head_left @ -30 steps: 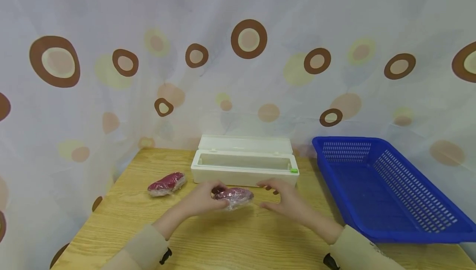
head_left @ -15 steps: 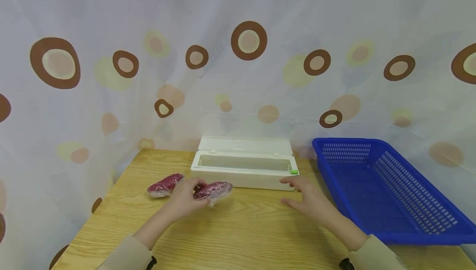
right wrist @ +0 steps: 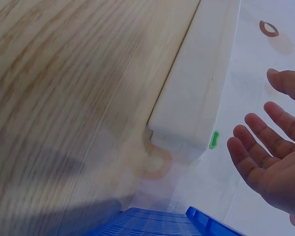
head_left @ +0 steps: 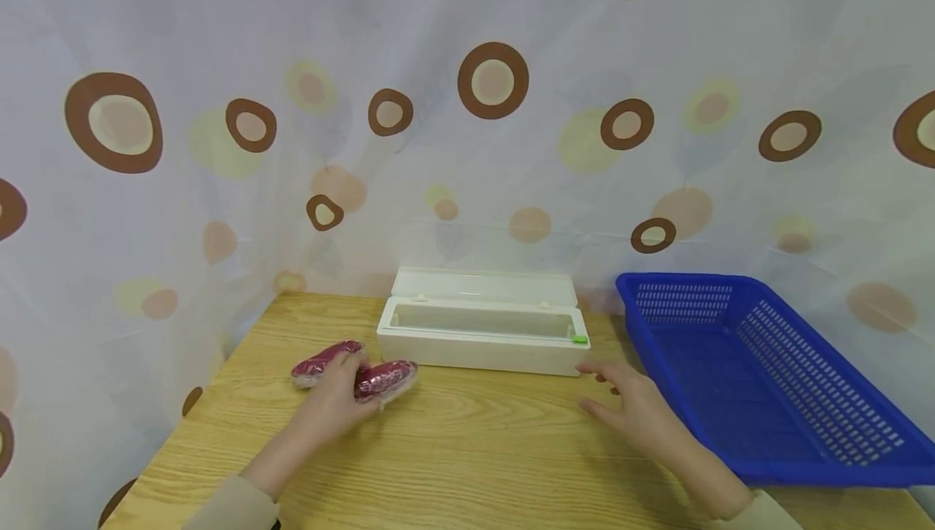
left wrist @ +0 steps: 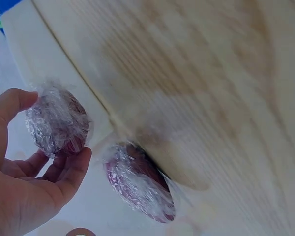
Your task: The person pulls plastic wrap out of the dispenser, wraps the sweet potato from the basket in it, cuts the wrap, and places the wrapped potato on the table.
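Observation:
My left hand point(head_left: 330, 407) holds a purple-red sweet potato point(head_left: 387, 380) wrapped in cling film, thumb on one side and fingers on the other. Just left of it, a second wrapped sweet potato point(head_left: 312, 366) lies on the wooden table, partly behind that hand; the left wrist view shows this second sweet potato point(left wrist: 140, 184) whole. Over the table between the white box and the blue basket, my right hand point(head_left: 639, 408) has its fingers spread and holds nothing. The right wrist view shows that palm and its loosely extended fingers.
A long white cling film dispenser point(head_left: 482, 350) stands at the back of the table, its lid point(head_left: 485, 285) raised and a green slider point(head_left: 579, 340) at its right end. On the right sits a blue plastic basket point(head_left: 760, 400). A patterned curtain point(head_left: 438, 157) hangs behind the table.
My left hand has carried the wrapped sweet potato leftward, beside the other one. My right hand has moved right, away from it and toward the basket.

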{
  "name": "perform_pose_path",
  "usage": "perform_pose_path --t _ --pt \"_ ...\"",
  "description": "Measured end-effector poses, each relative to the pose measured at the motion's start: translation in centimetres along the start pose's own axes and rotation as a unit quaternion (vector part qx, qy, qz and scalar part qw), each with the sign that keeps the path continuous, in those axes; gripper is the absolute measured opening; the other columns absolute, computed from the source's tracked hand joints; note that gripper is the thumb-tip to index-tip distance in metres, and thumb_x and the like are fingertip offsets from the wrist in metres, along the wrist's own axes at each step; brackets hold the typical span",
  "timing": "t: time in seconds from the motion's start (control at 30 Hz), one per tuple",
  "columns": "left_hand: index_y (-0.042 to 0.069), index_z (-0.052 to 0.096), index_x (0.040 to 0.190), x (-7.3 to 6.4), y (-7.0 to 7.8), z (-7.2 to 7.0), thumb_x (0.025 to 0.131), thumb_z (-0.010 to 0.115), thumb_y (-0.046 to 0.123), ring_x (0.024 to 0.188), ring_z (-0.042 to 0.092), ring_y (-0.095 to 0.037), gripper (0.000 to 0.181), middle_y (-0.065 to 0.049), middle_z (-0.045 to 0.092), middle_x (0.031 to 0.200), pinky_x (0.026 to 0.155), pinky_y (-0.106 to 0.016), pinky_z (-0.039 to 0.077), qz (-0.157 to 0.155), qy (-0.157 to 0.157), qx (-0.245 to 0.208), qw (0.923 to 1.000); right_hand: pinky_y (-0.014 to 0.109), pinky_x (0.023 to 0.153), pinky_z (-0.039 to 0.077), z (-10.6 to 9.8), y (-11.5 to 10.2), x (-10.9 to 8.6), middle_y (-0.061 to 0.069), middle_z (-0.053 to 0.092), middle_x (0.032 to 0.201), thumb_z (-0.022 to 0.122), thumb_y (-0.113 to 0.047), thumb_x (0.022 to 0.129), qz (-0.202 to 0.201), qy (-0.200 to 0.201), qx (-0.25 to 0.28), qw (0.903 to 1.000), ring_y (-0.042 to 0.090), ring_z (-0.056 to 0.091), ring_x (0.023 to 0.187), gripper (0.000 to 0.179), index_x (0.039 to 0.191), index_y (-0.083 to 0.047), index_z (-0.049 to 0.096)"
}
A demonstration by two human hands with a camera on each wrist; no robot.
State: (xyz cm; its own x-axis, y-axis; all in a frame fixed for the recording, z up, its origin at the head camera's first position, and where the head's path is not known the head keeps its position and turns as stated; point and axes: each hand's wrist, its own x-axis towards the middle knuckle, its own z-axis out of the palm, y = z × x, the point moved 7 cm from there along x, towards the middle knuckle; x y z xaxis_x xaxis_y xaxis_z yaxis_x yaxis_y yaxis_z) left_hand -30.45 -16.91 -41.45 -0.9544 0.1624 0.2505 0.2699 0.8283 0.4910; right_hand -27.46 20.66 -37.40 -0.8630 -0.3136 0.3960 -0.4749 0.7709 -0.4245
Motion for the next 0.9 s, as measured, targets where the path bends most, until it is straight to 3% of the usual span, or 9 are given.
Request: perform_pose_path --t 0.17,0.6,0.9 --pt "-0.005 0.05 0.127 -0.2 -0.7 -0.2 0.073 0.08 0.02 0.108 0.055 -0.033 0.067 -0.017 0.053 0.114 0.093 -0.048 0.047 0.002 -0.002 0.028 0.9996 0.042 0.075 0.052 0.0 0.4 -0.2 0.005 0.063 0.112 0.075 -0.013 0.079 0.006 -0.006 0.001 1.0 0.026 0.06 0.097 0.041 0.118 -0.009 0.061" --pt "-0.003 0.055 0.101 0.2 -2.4 -0.2 0.069 0.083 0.021 0.093 0.054 -0.03 0.049 -0.011 0.051 0.094 0.085 -0.05 0.047 0.006 0.002 0.097 0.9953 0.039 0.073 0.052 -0.1 0.9 -0.6 0.006 0.065 0.111 0.077 -0.01 0.077 0.005 0.005 -0.008 0.9999 0.026 0.061 0.095 0.042 0.116 -0.01 0.062" --pt "-0.004 0.054 0.107 0.1 -2.3 -0.1 0.069 0.083 0.026 0.097 0.054 -0.032 0.056 -0.012 0.052 0.097 0.087 -0.05 0.048 0.006 -0.012 0.103 0.9946 0.038 0.071 0.052 -0.2 1.2 -0.9 0.005 0.065 0.11 0.077 -0.009 0.076 0.004 0.006 -0.015 0.9999 0.024 0.061 0.094 0.043 0.116 -0.009 0.062"
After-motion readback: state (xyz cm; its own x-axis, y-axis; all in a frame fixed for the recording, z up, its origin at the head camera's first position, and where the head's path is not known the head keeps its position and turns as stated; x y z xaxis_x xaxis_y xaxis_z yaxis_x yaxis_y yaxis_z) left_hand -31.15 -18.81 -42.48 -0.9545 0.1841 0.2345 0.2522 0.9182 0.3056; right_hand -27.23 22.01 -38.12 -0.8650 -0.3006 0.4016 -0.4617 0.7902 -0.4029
